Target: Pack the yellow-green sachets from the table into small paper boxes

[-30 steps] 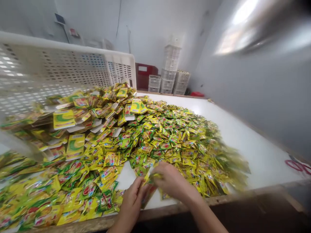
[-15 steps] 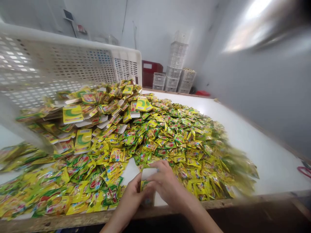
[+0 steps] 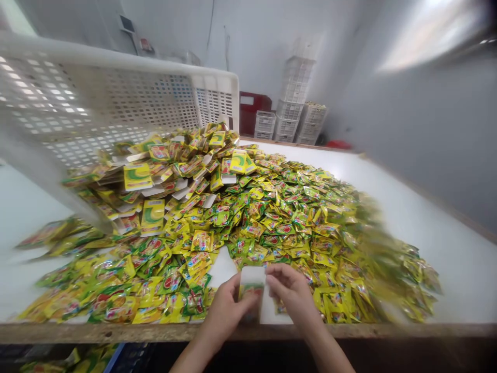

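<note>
Low at the table's front edge, my left hand point(image 3: 227, 309) grips a small carton point(image 3: 251, 295), thumb across its printed front. The carton stands upright, its pale top flap raised. Its lower end is blurred. My right hand point(image 3: 292, 290) is closed, with curled fingertips at the flap's right edge. Loose yellow and green sachets point(image 3: 202, 241) lie just beyond and on both sides of my hands. Several flat yellow cartons point(image 3: 137, 177) are heaped farther back on the left.
A large white perforated crate point(image 3: 215, 77) lies tipped at the left, its opening toward the heap. The white tabletop point(image 3: 411, 212) has a wooden front edge point(image 3: 97, 333). White crates point(image 3: 287, 111) are stacked by the back wall. More sachets point(image 3: 42, 367) sit below the table.
My right hand's fingers have drawn back from across the carton's flap to its right edge. The left hand keeps its grip. The scene has shifted rightward in view.
</note>
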Available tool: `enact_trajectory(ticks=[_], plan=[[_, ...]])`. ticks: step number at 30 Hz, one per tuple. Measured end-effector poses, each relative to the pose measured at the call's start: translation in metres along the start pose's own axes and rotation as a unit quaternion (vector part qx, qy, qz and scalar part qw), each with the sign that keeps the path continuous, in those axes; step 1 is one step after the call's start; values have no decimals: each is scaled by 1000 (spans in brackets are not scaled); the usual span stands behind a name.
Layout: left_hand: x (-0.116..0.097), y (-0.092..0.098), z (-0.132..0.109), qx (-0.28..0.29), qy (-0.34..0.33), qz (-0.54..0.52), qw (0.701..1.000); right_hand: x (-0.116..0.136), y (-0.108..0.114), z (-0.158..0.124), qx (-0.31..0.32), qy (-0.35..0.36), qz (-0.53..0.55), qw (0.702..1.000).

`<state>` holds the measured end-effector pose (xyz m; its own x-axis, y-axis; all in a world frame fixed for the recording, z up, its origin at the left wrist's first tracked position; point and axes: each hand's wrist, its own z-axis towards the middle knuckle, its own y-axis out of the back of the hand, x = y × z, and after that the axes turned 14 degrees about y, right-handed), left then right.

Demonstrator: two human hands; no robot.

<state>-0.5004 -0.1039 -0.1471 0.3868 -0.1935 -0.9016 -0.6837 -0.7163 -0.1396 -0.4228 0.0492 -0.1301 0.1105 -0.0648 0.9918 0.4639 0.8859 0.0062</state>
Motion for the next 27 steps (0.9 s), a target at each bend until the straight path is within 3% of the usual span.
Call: enact_trajectory(ticks=[5, 9, 12, 15, 18, 23, 27], plan=[[-8, 8, -13, 35, 44, -117, 992, -8, -2, 0, -10, -44, 90, 995], [-13, 15, -15, 70, 88, -149, 982, -3, -6, -1, 41, -99, 170, 980], [-15, 13, -10, 51, 97, -156, 982, 2, -12, 0, 58, -154, 160, 973], [-12, 11, -3, -15, 60, -161, 985, 5, -17, 4, 26, -50, 45, 997], [-7, 13, 3, -58, 15, -100, 993, 5, -16, 8, 38, 44, -27, 998], [-2, 14, 8, -97, -35, -18, 995, -3, -15, 9, 27, -16, 25, 999], [-5, 13, 10, -96, -78, 53, 991, -7, -16, 7, -6, -24, 32, 999]])
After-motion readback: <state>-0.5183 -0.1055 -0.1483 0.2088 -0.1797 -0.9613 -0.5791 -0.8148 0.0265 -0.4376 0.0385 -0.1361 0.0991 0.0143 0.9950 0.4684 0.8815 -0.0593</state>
